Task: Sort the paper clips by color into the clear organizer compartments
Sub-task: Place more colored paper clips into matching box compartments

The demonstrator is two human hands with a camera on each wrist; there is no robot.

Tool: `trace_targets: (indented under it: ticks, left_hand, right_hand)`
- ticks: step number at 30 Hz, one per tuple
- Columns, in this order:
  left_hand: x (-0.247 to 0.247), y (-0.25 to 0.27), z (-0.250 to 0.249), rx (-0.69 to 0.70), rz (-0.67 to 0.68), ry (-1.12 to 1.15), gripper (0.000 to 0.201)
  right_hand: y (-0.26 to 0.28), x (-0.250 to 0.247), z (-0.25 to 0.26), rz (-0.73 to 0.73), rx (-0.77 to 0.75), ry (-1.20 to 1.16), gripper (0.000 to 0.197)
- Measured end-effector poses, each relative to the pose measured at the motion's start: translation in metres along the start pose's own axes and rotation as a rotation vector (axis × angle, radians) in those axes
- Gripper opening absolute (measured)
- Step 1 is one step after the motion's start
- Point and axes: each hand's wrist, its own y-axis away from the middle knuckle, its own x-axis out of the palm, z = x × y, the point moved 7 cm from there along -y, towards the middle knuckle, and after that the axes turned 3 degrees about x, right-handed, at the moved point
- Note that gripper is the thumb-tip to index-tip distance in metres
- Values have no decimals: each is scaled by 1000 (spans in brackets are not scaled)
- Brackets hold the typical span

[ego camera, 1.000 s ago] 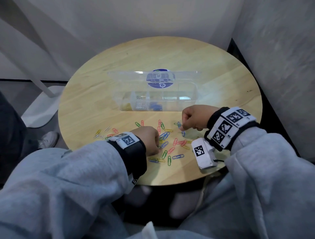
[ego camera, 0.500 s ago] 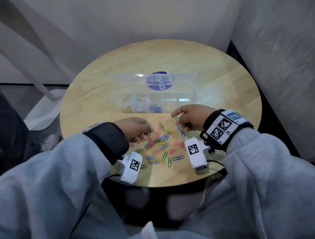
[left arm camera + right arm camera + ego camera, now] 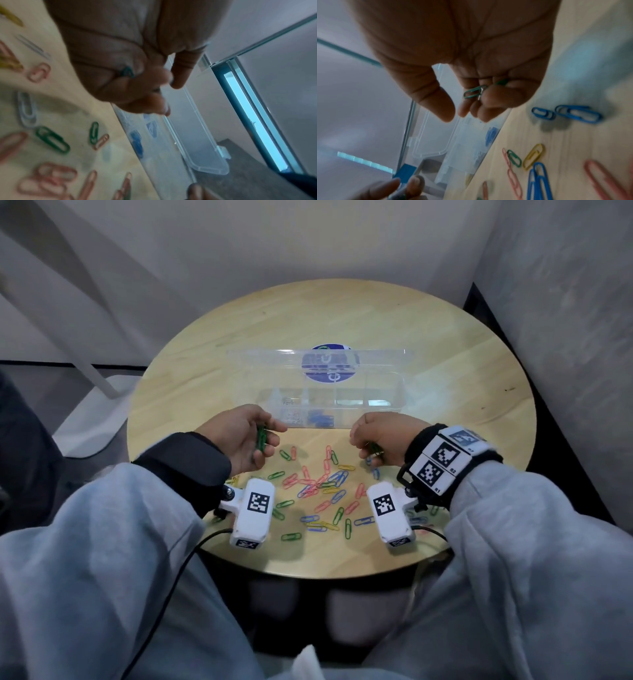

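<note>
The clear organizer (image 3: 383,405) stands open at mid-table, with blue clips (image 3: 320,419) and silver clips (image 3: 293,416) in its front compartments. Red, blue, green and yellow loose clips (image 3: 322,484) lie scattered in front of it. My left hand (image 3: 251,436) is raised palm-up at the box's front left, curled round green clips (image 3: 262,436), seen as a green loop (image 3: 127,72) between the fingers in the left wrist view. My right hand (image 3: 371,440) hovers at the box's front right, its curled fingers holding green clips (image 3: 475,91).
The round wooden table (image 3: 445,378) sits in a corner, grey walls behind and to the right. The organizer's lid (image 3: 308,361) stands up behind the box. A white chair base (image 3: 89,419) is on the floor at left. My knees are under the near edge.
Both hands have lifted off the clip pile and moved toward the organizer's front. The left hand has turned palm-up with green clips in it.
</note>
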Motion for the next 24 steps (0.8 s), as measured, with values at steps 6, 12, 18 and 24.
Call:
trace_targets:
  ticks: [6,12,18,24]
  left_hand:
    - [-14,-11,-8,160,-132,-1006,11]
    - [-2,-24,9,190,-37,-1373,55]
    - [4,-35,4,249,-52,-1406,31]
    - [9,-41,2,207,-32,-1458,13]
  right_hand:
    - [-1,12,16,-78,-59,586,31]
    - [-5,30,18,-105,-48,902,17]
    - [-16,42,21,-60,-86,1069,17]
    - [-24,34,16,-100,-41,1192,9]
